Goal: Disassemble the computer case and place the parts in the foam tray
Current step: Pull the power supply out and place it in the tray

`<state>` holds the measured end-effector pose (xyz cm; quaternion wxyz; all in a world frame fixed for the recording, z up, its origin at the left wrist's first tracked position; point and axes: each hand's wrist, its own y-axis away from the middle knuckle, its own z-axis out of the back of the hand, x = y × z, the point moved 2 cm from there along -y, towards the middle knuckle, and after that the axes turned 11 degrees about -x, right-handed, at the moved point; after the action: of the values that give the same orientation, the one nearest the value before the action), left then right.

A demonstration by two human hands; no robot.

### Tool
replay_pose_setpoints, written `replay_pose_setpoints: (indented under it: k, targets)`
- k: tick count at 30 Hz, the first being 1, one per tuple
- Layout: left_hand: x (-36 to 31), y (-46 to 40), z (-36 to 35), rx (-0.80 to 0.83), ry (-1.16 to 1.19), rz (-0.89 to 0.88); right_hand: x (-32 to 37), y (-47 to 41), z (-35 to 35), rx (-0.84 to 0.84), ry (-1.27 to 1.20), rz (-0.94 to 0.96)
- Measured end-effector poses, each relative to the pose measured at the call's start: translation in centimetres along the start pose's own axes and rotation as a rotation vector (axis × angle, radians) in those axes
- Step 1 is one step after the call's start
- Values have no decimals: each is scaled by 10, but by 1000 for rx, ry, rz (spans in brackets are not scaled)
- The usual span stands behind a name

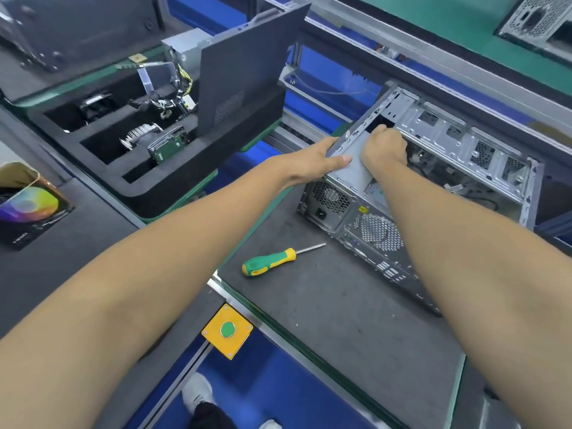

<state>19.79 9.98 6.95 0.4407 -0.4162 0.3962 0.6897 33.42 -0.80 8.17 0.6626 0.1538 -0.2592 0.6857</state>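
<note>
We see the computer case (433, 168) lying open on the dark surface (325, 305). Our left hand (312, 159) holds its gray corner. Our right hand (383, 147) curls inside; its grip is hidden. The foam tray (161, 193) sits left, the screwdriver (272, 261) nearby.

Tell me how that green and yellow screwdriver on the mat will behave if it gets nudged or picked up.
The screwdriver lies flat on the dark mat, clear of both hands. Its rounded handle suggests it could roll if nudged sideways, though the mat looks grippy enough to slow it. It looks rigid and light, and the ribbed handle should give a secure hold.
</note>
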Motion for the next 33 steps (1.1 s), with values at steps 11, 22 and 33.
replay_pose_setpoints:
  k: [11,22,33]
  targets:
    - [-2,5,3,-20,-68,11,-5,-14,-2,62,76,111]
    - [-5,9,1,-2,-70,6,-25,-15,7,16,-98,-31]
    - [-7,9,4,61,-79,27,-21,-16,11,73,-123,-113]
